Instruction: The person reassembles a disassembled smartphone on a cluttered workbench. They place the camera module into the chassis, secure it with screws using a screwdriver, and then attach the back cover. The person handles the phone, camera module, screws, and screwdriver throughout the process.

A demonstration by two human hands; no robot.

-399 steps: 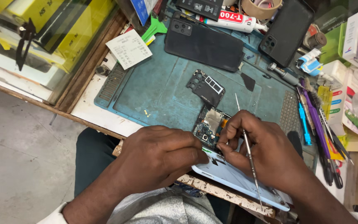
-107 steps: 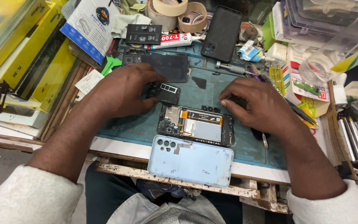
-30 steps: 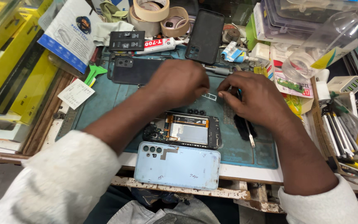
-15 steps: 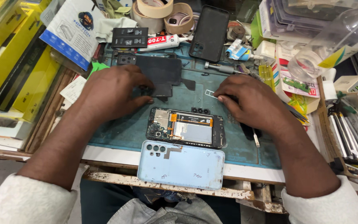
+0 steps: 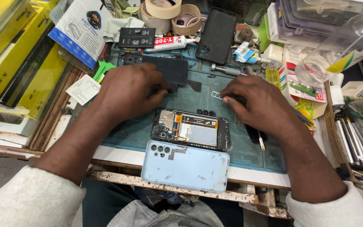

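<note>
An opened phone (image 5: 190, 129) lies on the blue-green mat (image 5: 131, 130), its board and battery showing. Its light blue back cover (image 5: 185, 166) rests at the bench's near edge. My left hand (image 5: 127, 90) sits left of the phone. Its curled fingertips pinch a small black part (image 5: 169, 87) at the edge of a black panel (image 5: 167, 67). My right hand (image 5: 257, 98) is right of the phone and grips a thin tool (image 5: 259, 142) under the palm. Its fingertips touch the mat by a small metal tray (image 5: 217, 95).
A black phone (image 5: 217, 35), a glue tube (image 5: 169, 42) and tape rolls (image 5: 185, 19) lie at the back. Yellow boxes (image 5: 17, 63) stack at the left. Packets, a clear bottle (image 5: 341, 42) and pens crowd the right. A paper slip (image 5: 84, 88) lies near my left wrist.
My left hand has pulled back from the far middle of the mat to the black panel's edge. My right hand has stayed right of the phone with the tool.
</note>
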